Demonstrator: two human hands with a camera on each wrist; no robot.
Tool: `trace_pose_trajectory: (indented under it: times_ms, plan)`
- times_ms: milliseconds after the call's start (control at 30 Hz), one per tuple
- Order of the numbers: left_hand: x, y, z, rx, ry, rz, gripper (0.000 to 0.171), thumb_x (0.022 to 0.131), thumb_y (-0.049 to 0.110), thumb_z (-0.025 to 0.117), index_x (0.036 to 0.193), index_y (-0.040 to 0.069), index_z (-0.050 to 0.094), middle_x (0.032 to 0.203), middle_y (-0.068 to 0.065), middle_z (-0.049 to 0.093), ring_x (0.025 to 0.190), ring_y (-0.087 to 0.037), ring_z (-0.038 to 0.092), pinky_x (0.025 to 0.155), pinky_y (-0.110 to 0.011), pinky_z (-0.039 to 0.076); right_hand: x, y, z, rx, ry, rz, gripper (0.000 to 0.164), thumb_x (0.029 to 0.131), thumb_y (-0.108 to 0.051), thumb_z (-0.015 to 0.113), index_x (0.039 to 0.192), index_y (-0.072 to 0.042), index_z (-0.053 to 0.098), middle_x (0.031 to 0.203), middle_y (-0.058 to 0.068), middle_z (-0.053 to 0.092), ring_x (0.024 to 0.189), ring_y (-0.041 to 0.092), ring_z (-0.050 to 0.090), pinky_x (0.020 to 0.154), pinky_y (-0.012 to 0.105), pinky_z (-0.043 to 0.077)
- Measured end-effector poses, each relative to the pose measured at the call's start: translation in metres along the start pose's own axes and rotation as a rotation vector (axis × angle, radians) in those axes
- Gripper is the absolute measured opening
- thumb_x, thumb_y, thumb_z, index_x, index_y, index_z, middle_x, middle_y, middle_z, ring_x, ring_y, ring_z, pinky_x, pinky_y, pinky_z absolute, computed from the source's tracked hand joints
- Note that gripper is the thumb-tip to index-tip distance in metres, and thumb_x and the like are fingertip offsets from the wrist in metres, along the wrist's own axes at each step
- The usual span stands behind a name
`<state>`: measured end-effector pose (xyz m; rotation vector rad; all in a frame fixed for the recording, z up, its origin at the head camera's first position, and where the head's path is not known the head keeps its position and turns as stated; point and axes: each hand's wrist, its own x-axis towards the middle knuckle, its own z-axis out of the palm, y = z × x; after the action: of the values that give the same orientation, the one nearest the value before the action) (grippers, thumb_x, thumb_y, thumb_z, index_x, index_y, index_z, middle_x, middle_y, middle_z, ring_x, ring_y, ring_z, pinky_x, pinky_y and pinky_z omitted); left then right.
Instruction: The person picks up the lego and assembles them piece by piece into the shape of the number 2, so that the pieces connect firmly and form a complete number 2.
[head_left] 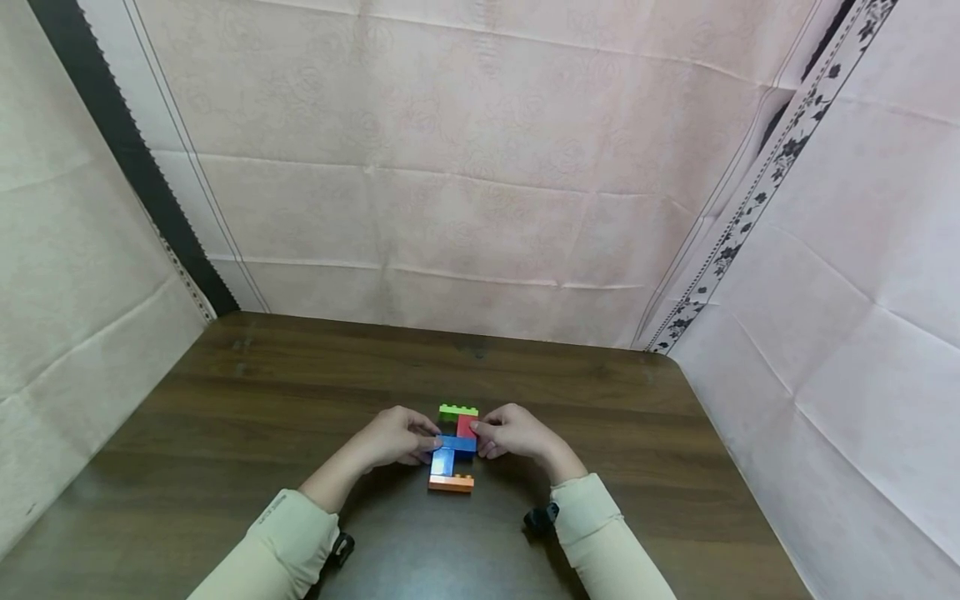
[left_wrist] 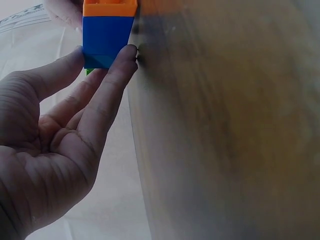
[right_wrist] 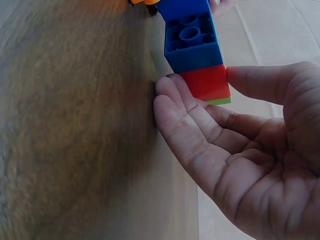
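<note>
A joined build of toy building bricks sits between both hands near the middle of the table. From far to near it shows a lime green brick (head_left: 459, 411), a red brick (head_left: 467, 426), a crosswise blue brick (head_left: 461, 445), a lengthwise blue brick (head_left: 442, 463) and an orange brick (head_left: 450, 484). My left hand (head_left: 397, 435) pinches the blue part from the left, thumb and fingers on opposite faces. From the right, my right hand (head_left: 514, 432) pinches the red brick between thumb and fingers. In the right wrist view, the crosswise blue brick (right_wrist: 192, 42) shows its hollow underside.
The brown wooden table (head_left: 300, 383) extends around the build. Pale patterned cloth (head_left: 465, 208) hangs behind it, with more cloth at the left and right sides. Dark straps (head_left: 542, 521) show near both sleeve cuffs.
</note>
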<state>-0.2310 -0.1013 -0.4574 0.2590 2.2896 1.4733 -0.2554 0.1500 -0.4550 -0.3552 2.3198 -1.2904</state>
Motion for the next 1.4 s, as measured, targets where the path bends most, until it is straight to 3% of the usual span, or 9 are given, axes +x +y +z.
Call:
trace_pose_trajectory:
  times_ms: [533, 1400]
  plan:
    - [0.001, -0.001, 0.002, 0.035, 0.005, -0.017, 0.014, 0.093, 0.017, 0.074, 0.102, 0.006, 0.075, 0.09, -0.008, 0.072, 0.079, -0.022, 0.071, 0.072, -0.039, 0.06, -0.005, -0.007, 0.006, -0.106, -0.001, 0.021, 0.027, 0.099, -0.028, 0.066, 0.093, -0.004, 0.075, 0.081, 0.01, 0.071, 0.075, 0.027, 0.07, 0.072, 0.037, 0.06]
    - [0.001, -0.004, 0.001, 0.037, -0.01, -0.011, 0.015, 0.093, 0.019, 0.074, 0.1, 0.006, 0.076, 0.091, -0.007, 0.072, 0.08, -0.022, 0.07, 0.073, -0.039, 0.06, -0.005, -0.005, 0.006, -0.098, -0.026, 0.051, 0.027, 0.1, -0.03, 0.065, 0.09, -0.007, 0.075, 0.083, 0.011, 0.072, 0.074, 0.026, 0.071, 0.07, 0.036, 0.06]
